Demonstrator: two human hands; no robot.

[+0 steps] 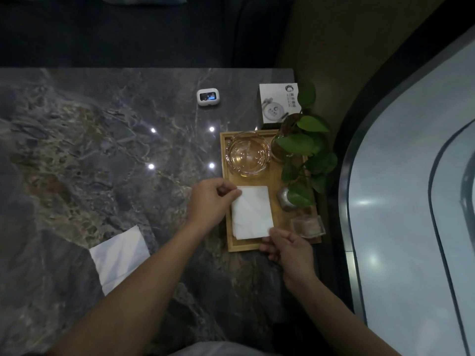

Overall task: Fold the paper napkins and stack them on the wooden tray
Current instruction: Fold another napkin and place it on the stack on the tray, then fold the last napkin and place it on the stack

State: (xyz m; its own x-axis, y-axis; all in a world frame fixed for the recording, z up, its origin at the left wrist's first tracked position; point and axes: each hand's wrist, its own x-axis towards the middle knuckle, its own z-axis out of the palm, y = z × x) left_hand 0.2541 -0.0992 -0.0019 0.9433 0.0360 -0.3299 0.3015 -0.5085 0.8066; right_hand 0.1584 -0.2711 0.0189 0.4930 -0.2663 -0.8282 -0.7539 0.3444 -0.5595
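A folded white napkin [253,213] lies on the near left part of the wooden tray [228,242], with at least one more layer showing under its edge. My left hand [212,201] pinches the napkin's far left corner between thumb and fingers. At the near right corner, my right hand [288,249] grips the napkin's edge. An unfolded white napkin [118,255] lies flat on the marble table to the left, partly hidden under my left forearm.
On the tray stand a glass ashtray [248,156], a leafy plant in a glass vase [303,147], a small metal pot [285,199] and a clear box [307,226]. Behind it are a white carton [277,102] and a small white device [207,97]. The table's right edge runs beside the tray.
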